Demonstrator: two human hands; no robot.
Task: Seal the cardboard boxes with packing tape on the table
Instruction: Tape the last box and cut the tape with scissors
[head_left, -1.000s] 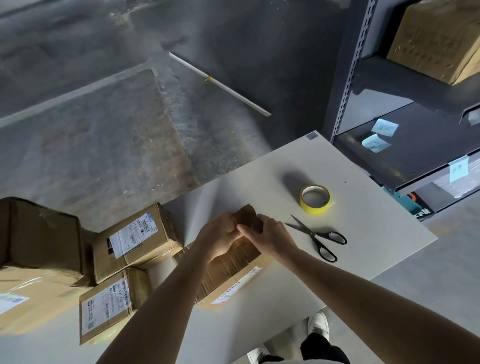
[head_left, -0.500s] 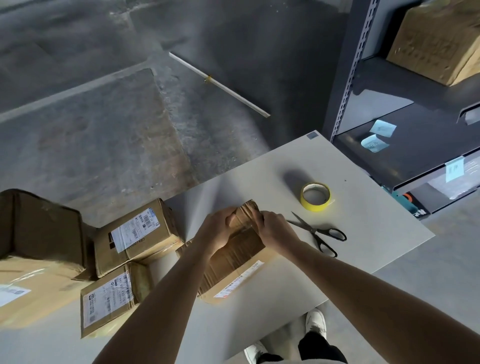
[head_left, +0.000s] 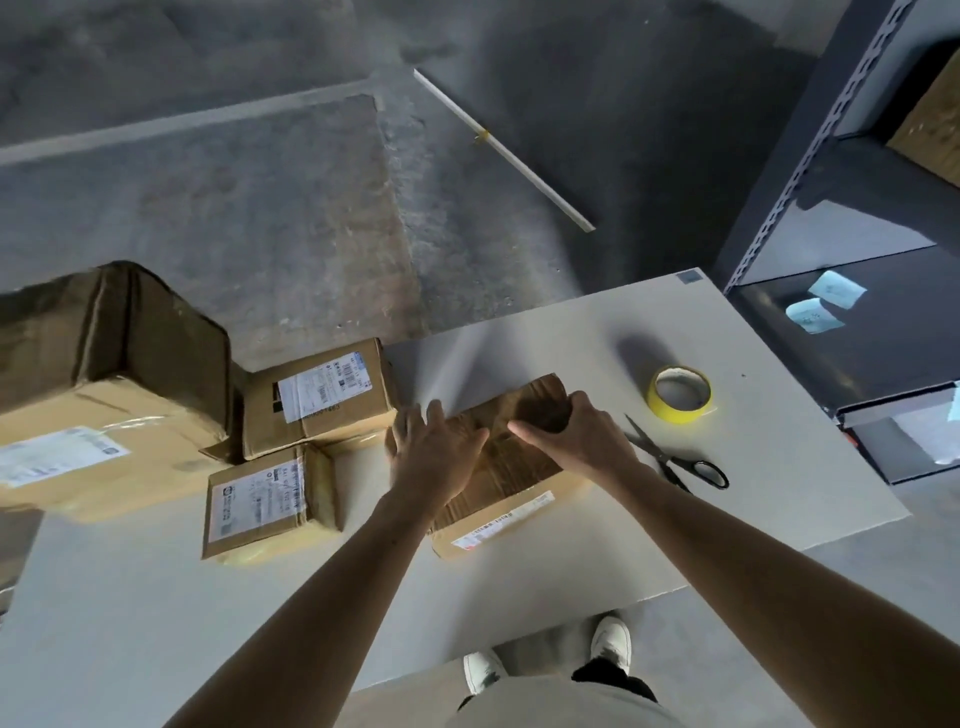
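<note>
- The person's shoes (head_left: 613, 636) stand at the near edge of the counter (head_left: 519, 597), so the work sits straight in front of the body.
- The cardboard box (head_left: 511, 483) lies flat on the counter, about midway across and just ahead of both forearms. Its printed label side faces the person.
- Its long axis runs on a slant from near-left to far-right, with the far end pointing roughly toward the tape roll (head_left: 679, 393).
- The left hand (head_left: 434, 452) lies flat on the left part of the box top with straight fingers and no closed grip. It appears to be pressing the flaps down.
- The right hand (head_left: 576, 441) has a narrow grip: fingers curled over the box's far-right edge, thumb along the top. This likely draws the flaps together so the seam is closed for taping.
- Black scissors (head_left: 675, 460) lie just right of that hand, with the yellow tape roll lying flat beyond them. Both are handy to the right hand.
- I cannot make out any tape on the seam.
- More labelled boxes (head_left: 317, 400) crowd the counter's left side, clear of the work.
- Beyond are the concrete floor (head_left: 260, 234) and, at right, a dark shelving rack (head_left: 779, 208).
</note>
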